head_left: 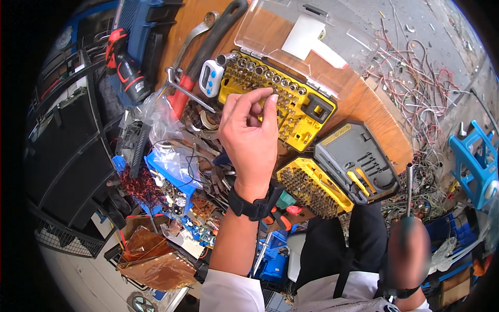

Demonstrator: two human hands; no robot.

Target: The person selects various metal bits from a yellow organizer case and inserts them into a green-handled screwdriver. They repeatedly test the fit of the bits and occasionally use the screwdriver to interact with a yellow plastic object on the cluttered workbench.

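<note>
My left hand (pixel 252 122), with a black band at the wrist, is over the yellow socket and bit tray (pixel 297 136). Its thumb and forefinger come together in a pinch above the bits; whatever is between them is too small to make out. Along the tray's far side runs a row of silver sockets (pixel 267 74), with rows of small bits nearer to me. At the lower right my right hand (pixel 408 255), partly blurred, is closed round the handle of a screwdriver-like driver (pixel 409 187). The driver's metal shaft points up, away from me.
A transparent lid (pixel 260 26) stands open behind the tray. Nearer lies an open yellow-and-grey bit case (pixel 358 161). To the left are a red-and-black cordless driver (pixel 127 70), a wrench (pixel 195 34) and a white-blue gadget (pixel 210 78). Tangled wires (pixel 416 67) and a blue stool (pixel 475 161) are right.
</note>
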